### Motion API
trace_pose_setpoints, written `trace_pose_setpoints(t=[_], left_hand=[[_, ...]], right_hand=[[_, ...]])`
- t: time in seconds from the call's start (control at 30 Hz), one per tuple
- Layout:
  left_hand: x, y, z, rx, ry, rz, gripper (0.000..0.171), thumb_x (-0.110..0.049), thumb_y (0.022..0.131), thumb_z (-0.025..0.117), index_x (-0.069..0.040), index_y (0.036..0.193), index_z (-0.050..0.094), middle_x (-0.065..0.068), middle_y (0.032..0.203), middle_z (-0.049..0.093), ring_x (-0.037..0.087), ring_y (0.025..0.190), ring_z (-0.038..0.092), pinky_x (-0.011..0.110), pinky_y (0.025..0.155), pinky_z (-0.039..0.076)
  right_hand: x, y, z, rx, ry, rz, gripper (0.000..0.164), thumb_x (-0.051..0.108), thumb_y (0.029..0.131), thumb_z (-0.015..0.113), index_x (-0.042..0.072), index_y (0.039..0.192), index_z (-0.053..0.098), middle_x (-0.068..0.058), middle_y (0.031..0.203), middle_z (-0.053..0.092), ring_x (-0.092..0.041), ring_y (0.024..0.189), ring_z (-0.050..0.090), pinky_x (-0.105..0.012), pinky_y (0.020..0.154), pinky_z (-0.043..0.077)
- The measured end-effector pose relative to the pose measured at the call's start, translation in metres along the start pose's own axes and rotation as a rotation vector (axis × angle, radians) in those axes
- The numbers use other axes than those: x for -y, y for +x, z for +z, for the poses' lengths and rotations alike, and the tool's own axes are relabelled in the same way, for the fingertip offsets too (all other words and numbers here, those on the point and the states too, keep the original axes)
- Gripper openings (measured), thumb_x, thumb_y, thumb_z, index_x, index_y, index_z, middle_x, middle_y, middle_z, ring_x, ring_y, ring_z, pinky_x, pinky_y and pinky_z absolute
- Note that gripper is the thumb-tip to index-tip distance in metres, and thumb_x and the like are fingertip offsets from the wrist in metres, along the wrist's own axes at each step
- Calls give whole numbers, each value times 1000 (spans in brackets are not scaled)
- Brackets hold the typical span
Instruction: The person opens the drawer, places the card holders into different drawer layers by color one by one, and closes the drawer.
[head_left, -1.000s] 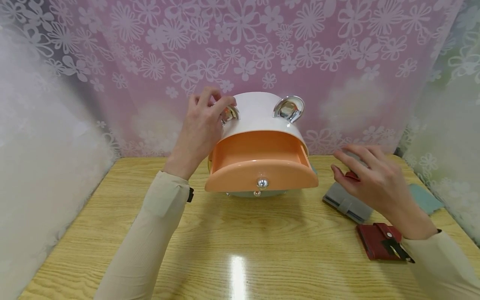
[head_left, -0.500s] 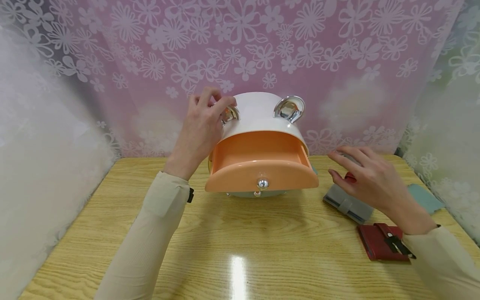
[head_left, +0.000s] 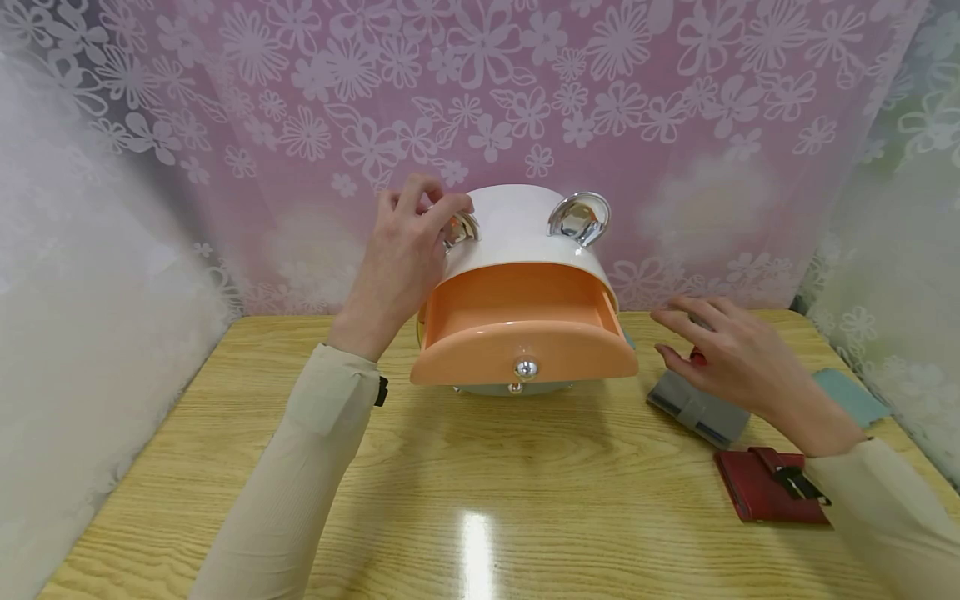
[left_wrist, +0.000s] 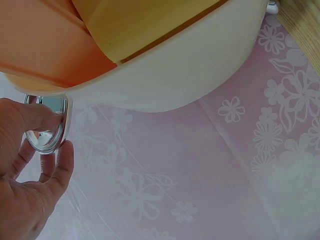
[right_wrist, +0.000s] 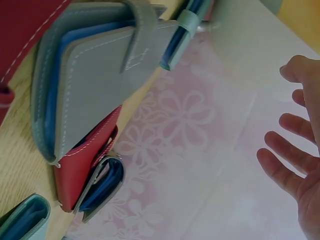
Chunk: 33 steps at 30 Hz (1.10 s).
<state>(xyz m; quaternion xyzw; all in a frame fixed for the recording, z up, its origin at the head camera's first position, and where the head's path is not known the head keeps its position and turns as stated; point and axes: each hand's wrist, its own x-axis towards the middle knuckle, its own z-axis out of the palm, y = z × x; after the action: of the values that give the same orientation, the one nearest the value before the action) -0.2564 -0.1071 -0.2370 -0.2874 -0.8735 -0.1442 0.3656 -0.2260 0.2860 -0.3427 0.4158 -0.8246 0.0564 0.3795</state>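
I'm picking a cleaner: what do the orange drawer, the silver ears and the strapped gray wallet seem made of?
Orange drawer: likely molded plastic, glossy, with smooth highlights. Silver ears: mirror-finished, plated plastic or metal, given their bright reflections. Strapped gray wallet: matte leather or imitation, with pale edge stitching.

Left hand grips silver ear on white box; right hand hovers near grey wallet
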Motion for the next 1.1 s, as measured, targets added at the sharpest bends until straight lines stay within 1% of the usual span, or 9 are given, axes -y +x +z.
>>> trace_pose_setpoints(t=[0.17,0.37,0.77,0.8,0.87,0.97,1.0,1.03,1.1], left_hand=[[0,0,0,1,0,-3,30,2,96,61,-15,120,67,13,112,52,31,98,58,43,91,43],[1,0,-1,2,4,-4,31,2,96,61,-15,121,67,13,113,52,31,99,58,44,91,43],[0,-2,-1,21,-4,-31,31,2,97,57,-14,123,67,14,116,51,32,102,56,43,89,50],[0,-2,-1,22,-2,-29,31,2,98,57,-14,123,67,14,116,52,32,101,57,43,90,49],[0,-2,-1,20,-5,-30,31,2,97,57,-14,123,67,14,116,52,32,102,56,43,90,49],[1,-2,-1,15,-9,-27,30,2,98,57,-14,122,67,14,115,52,32,101,56,43,90,49],[1,-2,0,14,-11,-26,30,1,98,57,-15,122,67,13,115,52,32,101,55,43,89,49],[1,-2,-1,12,-12,-24,30,1,98,57,-15,122,67,13,115,52,32,101,55,43,89,48],[0,-1,-1,10,-8,-14,30,1,98,58,-15,122,67,13,115,52,32,100,55,43,90,47]], right_hand=[[-5,-2,5,54,-8,-17,58,51,107,35,6,119,70,-18,111,71,-37,90,68,-51,66,57],[-9,-2,10,84,-7,-26,63,54,108,32,4,117,71,-19,108,71,-39,89,68,-53,70,57],[-13,-8,19,223,14,2,75,62,104,24,5,126,69,-19,115,70,-37,88,67,-52,66,57],[-13,-9,19,239,20,4,69,60,104,32,5,127,68,-19,116,70,-37,88,67,-51,67,57],[-14,-10,21,274,32,13,56,53,101,56,5,128,67,-19,118,69,-37,90,67,-52,68,57],[-15,-10,24,321,36,31,55,32,84,84,5,129,67,-20,119,69,-39,95,68,-53,71,58],[-15,-11,25,332,37,37,60,24,76,89,5,128,67,-21,120,68,-40,97,68,-54,72,58],[-15,-11,25,344,34,45,62,21,73,90,4,128,67,-21,120,68,-40,99,68,-54,73,58],[-15,-12,26,364,29,57,61,21,73,91,4,127,68,-21,120,68,-41,101,68,-54,74,58]])
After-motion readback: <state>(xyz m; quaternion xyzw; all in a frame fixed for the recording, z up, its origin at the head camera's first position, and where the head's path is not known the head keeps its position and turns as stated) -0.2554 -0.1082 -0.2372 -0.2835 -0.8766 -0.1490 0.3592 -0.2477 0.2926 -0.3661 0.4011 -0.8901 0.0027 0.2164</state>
